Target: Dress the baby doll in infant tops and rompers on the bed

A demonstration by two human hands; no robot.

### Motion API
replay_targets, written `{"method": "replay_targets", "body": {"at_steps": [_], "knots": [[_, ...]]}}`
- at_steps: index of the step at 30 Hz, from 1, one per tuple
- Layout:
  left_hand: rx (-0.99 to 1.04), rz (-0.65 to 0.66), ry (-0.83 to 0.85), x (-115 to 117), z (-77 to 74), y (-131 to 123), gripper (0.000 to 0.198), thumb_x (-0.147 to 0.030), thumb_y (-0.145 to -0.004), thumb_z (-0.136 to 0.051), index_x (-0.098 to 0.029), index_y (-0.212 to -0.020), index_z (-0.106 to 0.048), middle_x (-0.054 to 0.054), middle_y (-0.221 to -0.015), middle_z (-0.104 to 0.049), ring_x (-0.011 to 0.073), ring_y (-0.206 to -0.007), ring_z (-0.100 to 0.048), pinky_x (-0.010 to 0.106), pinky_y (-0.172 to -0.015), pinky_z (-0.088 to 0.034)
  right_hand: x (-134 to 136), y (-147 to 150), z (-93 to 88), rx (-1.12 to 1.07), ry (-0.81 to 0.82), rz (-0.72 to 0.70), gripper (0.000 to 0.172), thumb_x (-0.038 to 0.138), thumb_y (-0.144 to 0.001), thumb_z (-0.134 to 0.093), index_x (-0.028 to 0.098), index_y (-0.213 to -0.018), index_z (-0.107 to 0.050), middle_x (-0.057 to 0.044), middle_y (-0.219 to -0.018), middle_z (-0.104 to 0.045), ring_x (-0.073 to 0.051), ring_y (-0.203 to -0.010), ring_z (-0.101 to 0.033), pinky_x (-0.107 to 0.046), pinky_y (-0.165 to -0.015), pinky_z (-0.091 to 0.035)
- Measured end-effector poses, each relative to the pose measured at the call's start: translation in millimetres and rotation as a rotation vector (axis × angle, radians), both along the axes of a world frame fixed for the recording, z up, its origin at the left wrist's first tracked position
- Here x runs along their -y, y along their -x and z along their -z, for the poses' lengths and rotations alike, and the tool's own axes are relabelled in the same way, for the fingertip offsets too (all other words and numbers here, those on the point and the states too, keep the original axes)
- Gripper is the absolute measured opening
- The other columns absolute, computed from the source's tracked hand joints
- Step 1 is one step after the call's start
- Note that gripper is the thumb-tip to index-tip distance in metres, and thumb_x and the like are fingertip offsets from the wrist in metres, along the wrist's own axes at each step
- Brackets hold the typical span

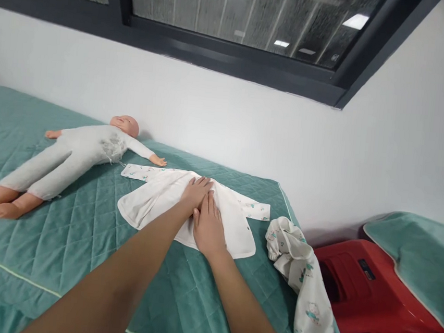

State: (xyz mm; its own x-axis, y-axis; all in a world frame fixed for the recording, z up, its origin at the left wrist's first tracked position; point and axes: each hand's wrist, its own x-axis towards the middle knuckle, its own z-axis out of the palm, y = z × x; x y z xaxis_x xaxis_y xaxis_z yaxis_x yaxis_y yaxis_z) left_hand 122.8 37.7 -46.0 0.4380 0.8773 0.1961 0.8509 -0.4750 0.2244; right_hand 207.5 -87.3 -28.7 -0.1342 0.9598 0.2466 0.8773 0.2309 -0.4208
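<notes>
A small white baby shirt (155,202) with a printed lining lies spread flat on the green quilted bed cover (80,247). My left hand (196,191) rests flat on the middle of the shirt, fingers stretched out. My right hand (208,228) lies flat beside it, touching it, fingers together and pointing away from me. Neither hand grips anything. A baby doll (74,155) in a pale grey suit lies on its back to the left of the shirt, arms spread.
A crumpled white printed garment (305,279) hangs over the bed's right edge. A red plastic object (374,301) stands beyond that edge, with another green cover (413,253) behind it. A white wall and a dark-framed window (233,47) run along the far side.
</notes>
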Motion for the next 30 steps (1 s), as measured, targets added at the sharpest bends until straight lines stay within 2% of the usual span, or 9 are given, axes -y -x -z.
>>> {"method": "replay_targets", "body": {"at_steps": [3, 7, 14, 22, 27, 30], "knots": [[-0.003, 0.015, 0.013, 7, -3.0, 3, 0.05, -0.034, -0.1, -0.022, -0.025, -0.146, -0.039, 0.001, -0.159, -0.032, 0.0187, -0.148, -0.023, 0.045, -0.121, -0.021, 4, 0, 2.5, 0.101, 0.018, 0.028, 0.07, 0.039, -0.098, -0.031, -0.001, -0.153, -0.017, -0.021, -0.16, -0.016, -0.03, -0.149, -0.019, -0.047, -0.119, -0.022], [-0.001, -0.02, 0.035, 19, -5.8, 10, 0.053, -0.037, -0.099, -0.022, -0.023, -0.148, -0.037, 0.003, -0.16, -0.03, 0.0199, -0.149, -0.022, 0.047, -0.121, -0.019, 10, 1, 3.3, 0.221, 0.048, 0.026, 0.076, 0.047, -0.097, -0.032, -0.005, -0.151, -0.02, -0.022, -0.158, -0.02, -0.03, -0.149, -0.017, -0.046, -0.12, -0.018], [-0.012, -0.147, 0.075, 37, -7.1, 24, 0.062, -0.045, -0.097, -0.021, -0.016, -0.151, -0.031, 0.008, -0.161, -0.026, 0.024, -0.149, -0.02, 0.05, -0.121, -0.015, 26, 1, -1.7, 0.287, 0.072, -0.004, 0.072, 0.051, -0.098, -0.029, 0.0, -0.149, -0.032, -0.022, -0.158, -0.022, -0.031, -0.149, -0.016, -0.049, -0.119, -0.016], [0.007, -0.239, 0.087, 57, -9.9, 43, 0.064, -0.047, -0.097, -0.017, -0.014, -0.151, -0.032, 0.01, -0.161, -0.024, 0.0261, -0.15, -0.018, 0.05, -0.121, -0.015, 61, 3, -3.7, 0.29, 0.05, 0.0, 0.067, 0.048, -0.099, -0.029, 0.004, -0.149, -0.034, -0.019, -0.158, -0.024, -0.028, -0.149, -0.018, -0.048, -0.119, -0.018], [0.009, -0.3, 0.087, 68, -11.7, 69, 0.066, -0.048, -0.097, -0.018, -0.013, -0.151, -0.032, 0.012, -0.16, -0.026, 0.0267, -0.148, -0.023, 0.046, -0.119, -0.023, 86, 4, -4.4, 0.271, 0.038, -0.002, 0.067, 0.05, -0.099, -0.03, 0.007, -0.15, -0.035, -0.016, -0.159, -0.023, -0.028, -0.149, -0.019, -0.05, -0.12, -0.02], [0.006, -0.313, 0.088, 76, -13.7, 82, 0.068, -0.048, -0.097, -0.017, -0.008, -0.15, -0.032, 0.015, -0.158, -0.029, 0.0271, -0.147, -0.026, 0.043, -0.119, -0.025, 105, 5, -5.4, 0.278, 0.042, -0.027, 0.068, 0.052, -0.099, -0.029, 0.008, -0.15, -0.034, -0.013, -0.16, -0.021, -0.026, -0.15, -0.018, -0.047, -0.121, -0.019]]}}
